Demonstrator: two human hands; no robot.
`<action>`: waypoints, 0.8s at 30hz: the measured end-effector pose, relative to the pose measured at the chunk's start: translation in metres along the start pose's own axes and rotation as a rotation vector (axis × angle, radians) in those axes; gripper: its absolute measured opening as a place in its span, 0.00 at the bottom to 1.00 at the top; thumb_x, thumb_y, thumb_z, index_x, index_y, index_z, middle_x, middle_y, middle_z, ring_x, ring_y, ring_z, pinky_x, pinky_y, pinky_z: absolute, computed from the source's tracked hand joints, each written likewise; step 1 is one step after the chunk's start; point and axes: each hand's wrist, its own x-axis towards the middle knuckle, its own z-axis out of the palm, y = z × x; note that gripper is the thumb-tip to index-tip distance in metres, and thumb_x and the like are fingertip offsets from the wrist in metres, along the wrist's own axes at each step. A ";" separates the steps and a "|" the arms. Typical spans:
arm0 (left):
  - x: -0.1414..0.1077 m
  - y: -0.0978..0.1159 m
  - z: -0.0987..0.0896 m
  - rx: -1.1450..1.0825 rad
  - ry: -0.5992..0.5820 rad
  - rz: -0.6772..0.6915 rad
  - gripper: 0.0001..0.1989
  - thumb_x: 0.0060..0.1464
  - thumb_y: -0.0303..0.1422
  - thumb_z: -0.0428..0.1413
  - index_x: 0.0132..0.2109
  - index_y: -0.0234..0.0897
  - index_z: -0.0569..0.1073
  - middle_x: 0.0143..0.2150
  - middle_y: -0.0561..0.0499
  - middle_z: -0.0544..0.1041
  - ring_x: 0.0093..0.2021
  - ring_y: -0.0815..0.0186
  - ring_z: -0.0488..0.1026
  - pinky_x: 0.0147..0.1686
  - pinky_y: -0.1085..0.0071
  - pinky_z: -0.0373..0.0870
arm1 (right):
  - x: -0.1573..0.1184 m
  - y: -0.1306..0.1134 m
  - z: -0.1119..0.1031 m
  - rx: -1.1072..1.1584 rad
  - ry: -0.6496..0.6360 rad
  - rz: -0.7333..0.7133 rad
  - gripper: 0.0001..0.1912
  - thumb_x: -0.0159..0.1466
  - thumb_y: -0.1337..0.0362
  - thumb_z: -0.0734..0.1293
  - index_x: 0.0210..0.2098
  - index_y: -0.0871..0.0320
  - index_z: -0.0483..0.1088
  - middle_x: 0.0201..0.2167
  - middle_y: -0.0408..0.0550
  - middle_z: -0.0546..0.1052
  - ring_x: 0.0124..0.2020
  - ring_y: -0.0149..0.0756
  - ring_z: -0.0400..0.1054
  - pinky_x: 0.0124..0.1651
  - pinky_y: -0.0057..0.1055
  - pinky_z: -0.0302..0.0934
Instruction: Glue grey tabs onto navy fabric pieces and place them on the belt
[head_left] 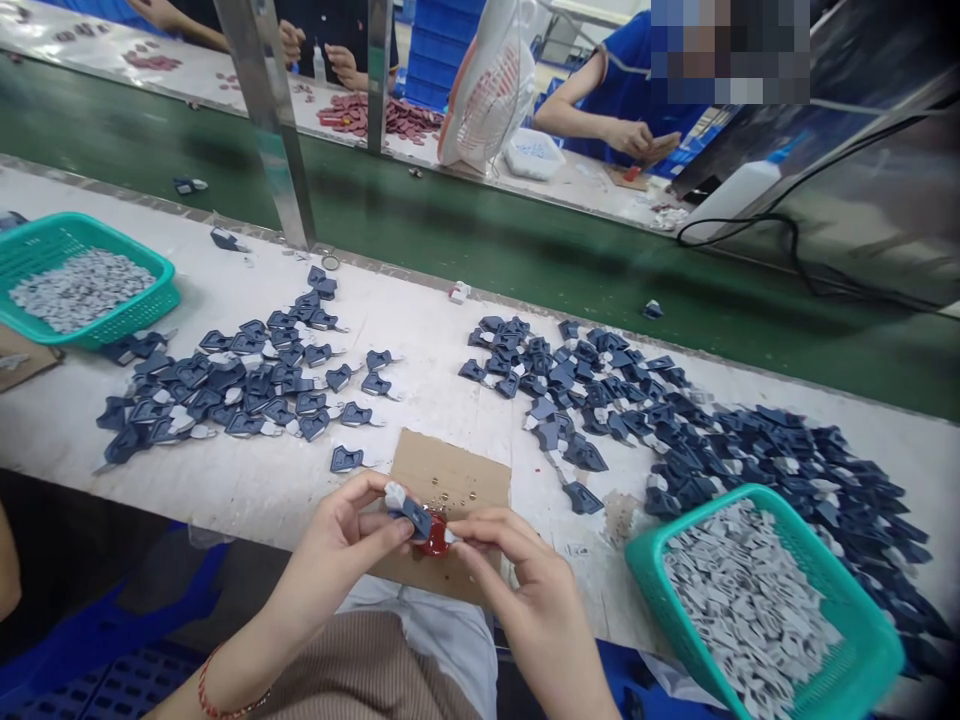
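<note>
My left hand (349,540) pinches a dark blue plastic part (414,517) that has a light grey piece (394,494) at its upper end. Close to its lower right, my right hand (517,570) holds a small light grey piece (450,536) between thumb and fingers. Both hands are over a cardboard sheet (454,468) at the table's front edge. Between them, a glossy red patch (435,548) shows on the cardboard, partly hidden by the parts and fingers.
Dark blue parts lie in a left pile (225,385) and a larger right pile (772,460). Green baskets of grey pieces stand at left (142,312) and right (862,655). Beyond a green strip (465,235) and metal posts (274,130), other people work.
</note>
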 end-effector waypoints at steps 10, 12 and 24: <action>-0.006 -0.001 0.028 -0.033 -0.112 -0.001 0.10 0.51 0.33 0.65 0.36 0.37 0.70 0.32 0.51 0.79 0.36 0.65 0.77 0.39 0.72 0.71 | 0.000 -0.013 -0.006 0.525 0.085 0.350 0.11 0.53 0.54 0.76 0.31 0.54 0.81 0.38 0.50 0.80 0.40 0.42 0.75 0.43 0.36 0.71; -0.007 -0.001 0.030 -0.025 -0.108 0.007 0.10 0.51 0.32 0.65 0.36 0.37 0.70 0.33 0.51 0.79 0.35 0.67 0.77 0.37 0.73 0.71 | 0.000 -0.014 -0.005 0.526 0.062 0.316 0.08 0.54 0.57 0.75 0.31 0.53 0.81 0.37 0.49 0.80 0.40 0.40 0.75 0.43 0.33 0.71; -0.008 -0.009 0.030 0.064 -0.046 0.072 0.08 0.49 0.31 0.66 0.38 0.36 0.78 0.36 0.46 0.82 0.37 0.60 0.79 0.40 0.68 0.76 | -0.003 -0.016 -0.008 0.549 0.028 0.343 0.06 0.51 0.60 0.77 0.26 0.55 0.80 0.35 0.48 0.77 0.34 0.36 0.75 0.36 0.30 0.72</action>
